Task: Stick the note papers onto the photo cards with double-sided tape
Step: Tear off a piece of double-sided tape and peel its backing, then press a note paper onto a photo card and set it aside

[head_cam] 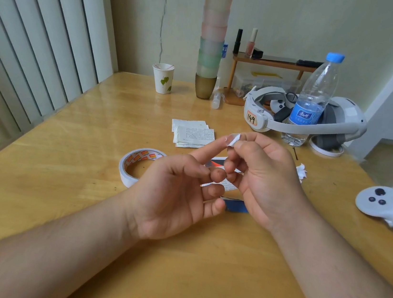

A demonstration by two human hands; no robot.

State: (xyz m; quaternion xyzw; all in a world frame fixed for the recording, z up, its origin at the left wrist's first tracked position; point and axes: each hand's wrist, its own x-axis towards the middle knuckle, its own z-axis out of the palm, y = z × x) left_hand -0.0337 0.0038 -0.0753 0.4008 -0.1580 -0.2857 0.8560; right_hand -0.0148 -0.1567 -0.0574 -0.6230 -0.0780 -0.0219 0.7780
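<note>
Both hands hover above the wooden table (65,146). My right hand (263,180) pinches a small white piece of tape (233,140) between thumb and forefinger. My left hand (179,196) is palm up, its forefinger stretched out with the tip touching that piece and the other fingers loosely curled. Under the hands lie photo cards (235,205), mostly hidden, showing blue and orange edges. A stack of printed note papers (193,133) lies just beyond. The roll of double-sided tape (135,166) lies flat to the left of my left hand.
A water bottle (312,99) and a white headset (304,115) stand at the back right. A white controller (387,206) lies at the right edge. A paper cup (162,78), a tall stack of cups (212,38), a small wooden shelf (271,63) and crumpled white scraps (301,174) are also here.
</note>
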